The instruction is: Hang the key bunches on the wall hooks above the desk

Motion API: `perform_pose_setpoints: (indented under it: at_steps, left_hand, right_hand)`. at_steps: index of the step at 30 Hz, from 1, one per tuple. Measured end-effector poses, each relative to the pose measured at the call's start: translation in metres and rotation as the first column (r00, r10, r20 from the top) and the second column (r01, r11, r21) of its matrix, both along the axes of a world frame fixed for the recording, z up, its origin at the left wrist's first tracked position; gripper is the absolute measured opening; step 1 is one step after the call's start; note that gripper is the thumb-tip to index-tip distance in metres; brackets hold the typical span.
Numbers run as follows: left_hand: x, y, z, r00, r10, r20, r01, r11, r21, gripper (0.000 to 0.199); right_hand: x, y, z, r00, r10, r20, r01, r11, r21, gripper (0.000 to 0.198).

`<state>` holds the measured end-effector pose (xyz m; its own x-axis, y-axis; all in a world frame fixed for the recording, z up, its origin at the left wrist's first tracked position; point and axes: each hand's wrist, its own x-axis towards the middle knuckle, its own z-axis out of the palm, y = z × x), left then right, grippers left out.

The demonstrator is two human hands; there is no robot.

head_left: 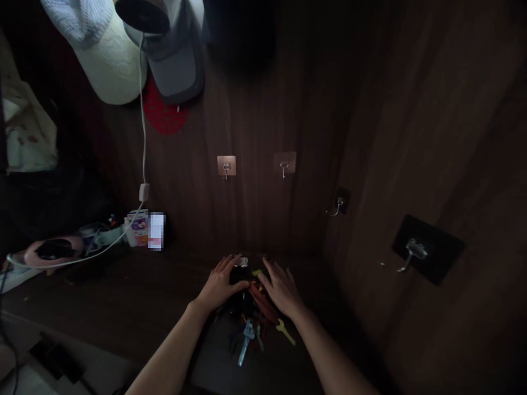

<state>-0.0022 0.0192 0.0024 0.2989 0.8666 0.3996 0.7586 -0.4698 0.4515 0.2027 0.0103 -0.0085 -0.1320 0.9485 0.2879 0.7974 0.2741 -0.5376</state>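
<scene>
Left hand (220, 281) and right hand (282, 288) look half-spread with the pile (263, 303) between them, can't tell if they're gripping, and imo one fast scoop could drop that blue key (247, 339).

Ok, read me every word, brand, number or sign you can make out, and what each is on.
No text is readable.
Colourful packaging: print too small.
White panel: pixelated.
Red patterned disc: too dim to tell any sign.
Pale-blue key-like piece: any marking too small.
</scene>
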Motion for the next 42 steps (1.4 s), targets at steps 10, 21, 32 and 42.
perform_pose_setpoints:
  at_steps: [10,21,32,42]
  left_hand:
    - [-0.013,0.003,0.006,0.981,0.119,0.15,-0.143,0.977,0.16,0.025]
    - [-0.023,0.001,0.009,0.849,0.261,0.458,-0.307,0.952,0.026,0.027]
    - [-0.014,-0.037,0.021,0.865,0.148,0.48,-0.214,0.973,0.085,0.038]
    - [-0.005,-0.042,0.025,0.822,0.005,0.57,-0.087,0.989,0.118,0.055]
  right_hand:
    - [0.001,0.003,-0.002,0.999,-0.026,-0.019,0.026,0.999,0.029,0.066]
    - [0.003,0.015,-0.006,0.97,-0.044,-0.238,0.08,0.986,0.144,0.04]
    - [-0.002,-0.018,0.035,0.831,0.095,-0.548,0.035,0.974,0.222,0.038]
    - [-0.001,-0.051,0.05,0.814,0.279,-0.509,-0.089,0.927,0.365,0.051]
